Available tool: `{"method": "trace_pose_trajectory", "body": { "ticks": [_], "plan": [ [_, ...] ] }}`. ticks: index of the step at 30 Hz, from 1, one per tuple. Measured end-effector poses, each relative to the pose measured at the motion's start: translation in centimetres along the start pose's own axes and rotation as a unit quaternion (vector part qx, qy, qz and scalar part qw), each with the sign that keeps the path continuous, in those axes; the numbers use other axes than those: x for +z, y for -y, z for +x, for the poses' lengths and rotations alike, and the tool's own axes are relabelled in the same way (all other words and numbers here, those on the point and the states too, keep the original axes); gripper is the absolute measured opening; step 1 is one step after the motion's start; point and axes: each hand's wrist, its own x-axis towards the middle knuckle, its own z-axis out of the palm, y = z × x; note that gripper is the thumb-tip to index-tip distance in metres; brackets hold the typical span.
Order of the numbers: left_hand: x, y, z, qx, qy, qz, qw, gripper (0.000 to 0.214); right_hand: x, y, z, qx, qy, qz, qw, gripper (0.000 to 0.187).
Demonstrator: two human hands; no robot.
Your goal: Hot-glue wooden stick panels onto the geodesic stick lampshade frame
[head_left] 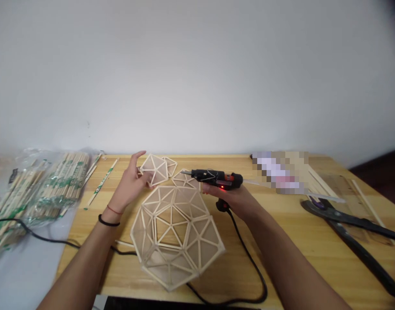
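Note:
Between my arms rests a bowl-shaped lattice (171, 224) of thin wooden sticks joined in triangles, with paper-like panels. My left hand (133, 181) grips a small pentagonal stick panel (155, 169) at its left edge, thumb in front. My right hand (229, 196) is wrapped round a black hot glue gun (213, 177); its red light is lit and its nozzle points left, toward the held panel. Behind the lattice lies another stick panel (184, 178), partly covered by the gun. A further panel (170, 165) shows behind the held one.
Plastic bags of wrapped chopsticks (60, 181) lie at the left. A single wrapped chopstick (102, 184) is near them. Large black-handled cutters (349, 228) sit at the right, beside a blurred packet (278, 172). A black cable (245, 249) loops across the wooden table (281, 267).

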Motion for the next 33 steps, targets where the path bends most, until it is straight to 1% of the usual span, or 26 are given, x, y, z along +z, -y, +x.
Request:
{"method": "trace_pose_trajectory", "body": {
  "ticks": [1,2,4,5,8,10,11,12,14,17,20,24,30,33],
  "plan": [
    [-0.1,0.0,-0.1,0.004,0.016,0.014,1.000,0.070,0.0,0.0,0.0,-0.001,0.009,-0.009,1.000,0.042],
    [-0.3,-0.2,-0.2,0.011,0.037,0.031,0.999,0.062,0.1,0.0,0.0,-0.001,0.014,-0.014,1.000,0.043],
    [-0.8,-0.9,-0.5,0.023,0.098,0.068,0.993,0.034,0.2,0.0,0.1,-0.003,0.017,-0.015,1.000,0.043],
    [-1.1,-1.4,-0.6,0.022,0.135,0.087,0.987,0.027,0.2,0.0,0.2,-0.007,0.023,-0.011,1.000,0.043],
    [-1.9,-2.7,-1.1,0.027,0.242,0.131,0.961,0.029,0.3,0.2,0.3,-0.025,0.048,0.010,0.998,0.045],
    [-2.0,-3.1,-1.3,0.050,0.291,0.152,0.943,0.025,0.3,0.3,0.3,-0.035,0.063,0.022,0.997,0.043],
    [-1.9,-3.2,-1.4,0.063,0.304,0.161,0.937,0.023,0.3,0.4,0.3,-0.038,0.069,0.029,0.997,0.042],
    [-1.7,-3.2,-1.5,0.076,0.310,0.166,0.933,0.022,0.3,0.4,0.3,-0.041,0.074,0.035,0.996,0.041],
    [-1.1,-3.0,-1.6,0.092,0.315,0.166,0.930,0.027,0.2,0.4,0.2,-0.046,0.083,0.053,0.994,0.041],
    [-0.1,-2.8,-1.7,0.089,0.325,0.139,0.931,0.034,0.1,0.3,0.2,-0.045,0.098,0.066,0.992,0.043],
    [0.5,-2.8,-1.9,0.086,0.316,0.111,0.938,0.030,0.0,0.1,0.2,-0.040,0.115,0.051,0.991,0.043],
    [0.7,-3.0,-1.8,0.095,0.292,0.104,0.946,0.027,-0.1,-0.1,0.2,-0.033,0.128,0.033,0.991,0.040],
    [0.6,-2.8,-1.7,0.096,0.295,0.099,0.946,0.027,-0.1,0.0,0.1,-0.032,0.141,0.038,0.989,0.031],
    [0.7,-2.7,-1.8,0.090,0.295,0.098,0.946,0.027,-0.1,0.1,0.1,-0.024,0.139,0.029,0.990,0.030]
  ]
}}
